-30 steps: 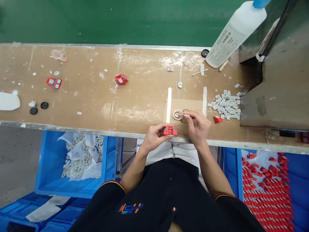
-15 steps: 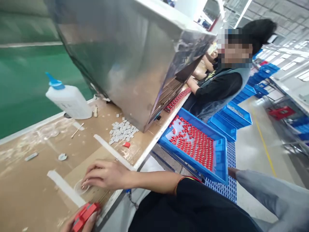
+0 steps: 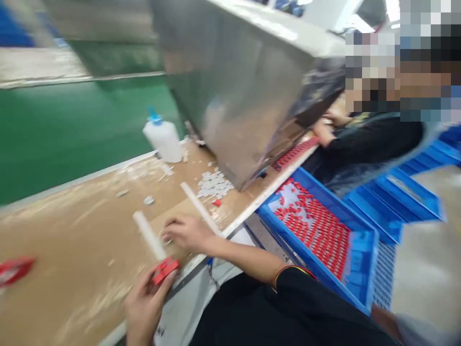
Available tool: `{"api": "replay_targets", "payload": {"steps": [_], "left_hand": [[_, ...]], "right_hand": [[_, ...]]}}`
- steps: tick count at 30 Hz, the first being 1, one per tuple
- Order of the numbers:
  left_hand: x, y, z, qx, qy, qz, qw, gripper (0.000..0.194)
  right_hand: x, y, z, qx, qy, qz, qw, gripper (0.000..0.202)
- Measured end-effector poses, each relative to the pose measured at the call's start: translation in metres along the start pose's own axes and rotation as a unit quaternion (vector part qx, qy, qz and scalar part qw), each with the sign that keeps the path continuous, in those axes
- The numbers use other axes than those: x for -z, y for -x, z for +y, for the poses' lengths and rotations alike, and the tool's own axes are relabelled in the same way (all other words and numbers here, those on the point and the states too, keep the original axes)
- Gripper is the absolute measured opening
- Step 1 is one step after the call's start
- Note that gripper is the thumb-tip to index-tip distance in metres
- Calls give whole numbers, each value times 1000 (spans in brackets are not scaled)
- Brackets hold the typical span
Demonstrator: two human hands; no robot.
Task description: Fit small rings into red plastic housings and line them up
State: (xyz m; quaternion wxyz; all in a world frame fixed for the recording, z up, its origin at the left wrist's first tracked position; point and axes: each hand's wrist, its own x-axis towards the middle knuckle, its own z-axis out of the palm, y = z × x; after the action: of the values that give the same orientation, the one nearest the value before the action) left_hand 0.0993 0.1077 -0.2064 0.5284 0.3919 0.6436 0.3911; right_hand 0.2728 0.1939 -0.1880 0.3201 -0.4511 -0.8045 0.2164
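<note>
My left hand (image 3: 146,300), at the table's near edge, is closed round a red block (image 3: 165,270) with a grey strip on it. My right hand (image 3: 189,234) lies over the brown work surface between two white tape strips (image 3: 149,235). Its fingers are bent down and pressed together on something small that I cannot make out. Past the farther strip lie a pile of small light-grey pieces (image 3: 215,184) and one red piece (image 3: 216,203).
A white bottle with a blue cap (image 3: 163,139) stands beside a large metal box (image 3: 230,96). At the right, a blue crate (image 3: 372,269) holds many red pieces. Another person's hands (image 3: 326,129) are beyond the box. A blurred red object (image 3: 16,270) lies far left.
The view has swung left, so things appear farther right. My left hand and the red block show more fully. The red object at the far left has come into view.
</note>
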Motion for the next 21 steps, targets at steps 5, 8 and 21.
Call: {"api": "replay_targets", "payload": {"steps": [5,8,21], "left_hand": [[-9,5,17,-14,69,-60,996,46],[-9,0,10,-21,131,-80,988,45],[-5,0,12,-27,132,-101,986,44]], "right_hand": [[-3,7,2,-29,-126,35,991,22],[-4,6,8,-46,-135,79,987,20],[-10,8,1,-19,-57,101,993,21]]}}
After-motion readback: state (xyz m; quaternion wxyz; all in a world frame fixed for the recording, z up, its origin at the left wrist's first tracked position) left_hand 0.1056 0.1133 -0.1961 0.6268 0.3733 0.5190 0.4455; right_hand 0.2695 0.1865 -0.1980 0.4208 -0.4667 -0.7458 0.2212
